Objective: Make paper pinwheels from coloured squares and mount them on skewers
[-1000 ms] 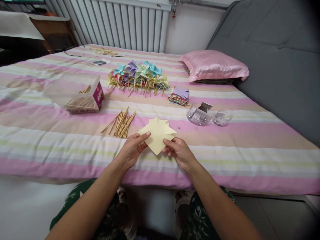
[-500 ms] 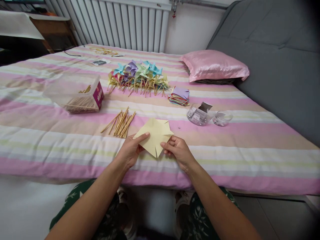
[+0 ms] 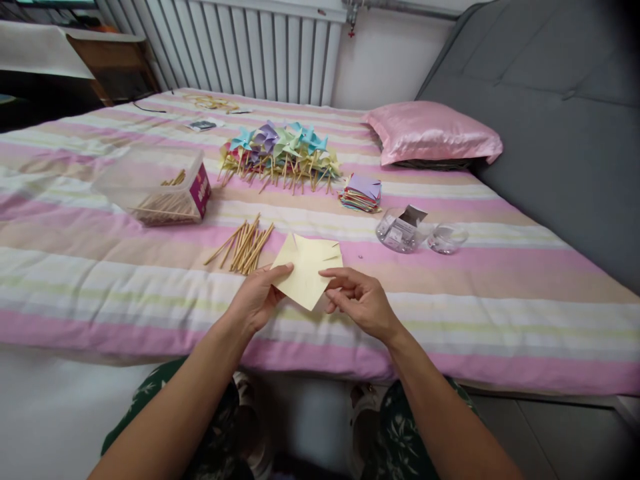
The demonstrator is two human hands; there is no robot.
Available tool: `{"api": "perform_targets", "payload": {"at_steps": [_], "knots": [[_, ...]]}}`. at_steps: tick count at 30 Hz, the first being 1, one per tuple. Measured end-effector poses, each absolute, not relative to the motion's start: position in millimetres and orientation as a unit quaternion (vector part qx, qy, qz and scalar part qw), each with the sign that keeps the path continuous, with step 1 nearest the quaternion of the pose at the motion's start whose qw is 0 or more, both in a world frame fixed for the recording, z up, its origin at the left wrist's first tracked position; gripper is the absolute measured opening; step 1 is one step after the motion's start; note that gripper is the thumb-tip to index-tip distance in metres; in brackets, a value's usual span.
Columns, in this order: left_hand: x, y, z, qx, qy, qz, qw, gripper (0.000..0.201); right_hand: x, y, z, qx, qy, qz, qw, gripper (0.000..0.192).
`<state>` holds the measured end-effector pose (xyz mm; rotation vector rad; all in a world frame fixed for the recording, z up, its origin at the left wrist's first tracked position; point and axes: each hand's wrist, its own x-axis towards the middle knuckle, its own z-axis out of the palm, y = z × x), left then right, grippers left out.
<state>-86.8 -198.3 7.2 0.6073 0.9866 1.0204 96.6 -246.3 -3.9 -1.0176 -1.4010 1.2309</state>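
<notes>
Pinching the near-left edge of a pale yellow paper square [image 3: 307,270] between thumb and fingers of the left hand [image 3: 257,300], held just above the striped bedspread [image 3: 100,280]. Slit inward from its corners, by the look of it, so probably a pinwheel blank at the folding stage. Hovering just right of that pinch, the right hand [image 3: 360,303], fingers loosely curled, forefinger stretched toward the sheet's right edge; touching or just clear of it, cannot tell. Holding nothing visible.

Next, judging from this: bringing a cut tip in to the centre, which calls for a steady left pinch and a fine thumb-and-forefinger grasp from the right.

Just beyond the pinch and a little left, a loose bundle of wooden sticks [image 3: 245,245]. Farther left, a clear plastic tub [image 3: 165,187] with more sticks inside. Beyond and right, two small clear containers [image 3: 420,233], contents too small to tell. Past those, a stack of coloured paper squares [image 3: 361,193], then a heap of finished pinwheels [image 3: 280,153]. Farthest right, a pink pillow [image 3: 433,133].
</notes>
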Motion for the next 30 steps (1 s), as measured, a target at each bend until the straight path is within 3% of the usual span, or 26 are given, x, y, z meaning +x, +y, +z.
{"api": "perform_targets", "payload": {"at_steps": [5,17,30], "knots": [[-84.7,-202.1,9.0,0.316,0.437,0.406,0.738,0.02,94.4,-244.3,-7.9,-0.423,-0.589,0.489,0.484,0.012],[-85.6,-206.6,15.1,0.384,0.404,0.377,0.739,0.02,97.0,-239.7,-9.3,-0.456,-0.562,0.47,0.505,0.018],[-83.3,-210.1,13.4,0.395,0.439,0.318,0.742,0.026,97.0,-241.5,-7.5,-0.476,-0.59,0.47,0.452,0.019]]}}
